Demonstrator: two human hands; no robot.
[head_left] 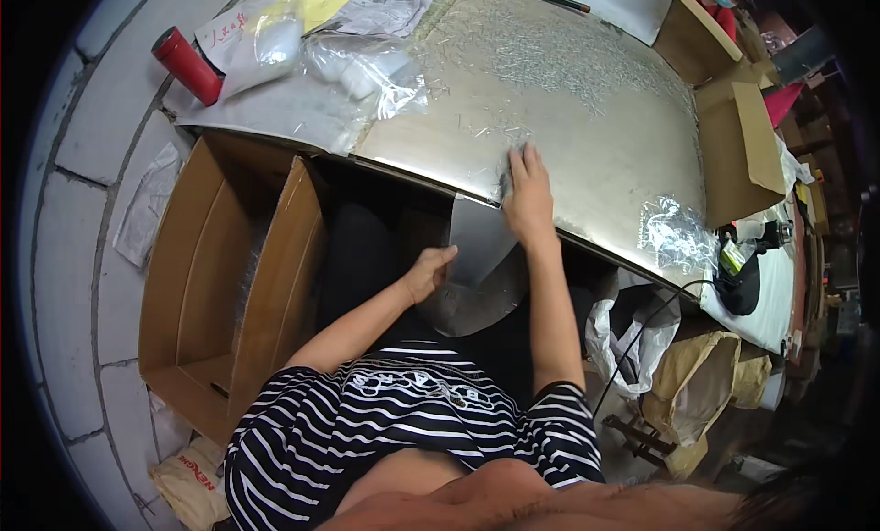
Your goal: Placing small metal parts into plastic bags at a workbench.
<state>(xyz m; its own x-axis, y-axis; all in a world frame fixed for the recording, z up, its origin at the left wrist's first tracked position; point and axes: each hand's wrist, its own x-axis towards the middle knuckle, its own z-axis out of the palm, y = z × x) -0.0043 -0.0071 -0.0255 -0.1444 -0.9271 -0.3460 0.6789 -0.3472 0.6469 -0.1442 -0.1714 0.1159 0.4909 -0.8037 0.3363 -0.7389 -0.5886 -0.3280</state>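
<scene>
My left hand is closed on the left edge of a smooth grey sheet, thumb pointing toward the table. The sheet hangs at the table's front edge, above a rounded metal piece over my lap, which it partly hides. My right hand lies on the metal tabletop right at that edge, fingers stretched forward. A few thin metal pins lie just beyond its fingertips. Farther back spreads a large scatter of similar pins. Whether anything small lies under the right fingers is hidden.
Left of my lap stands an open cardboard box. A red cylinder and clear plastic bags occupy the table's left side. Cardboard borders the right side, near a crumpled clear bag. A white bag hangs below.
</scene>
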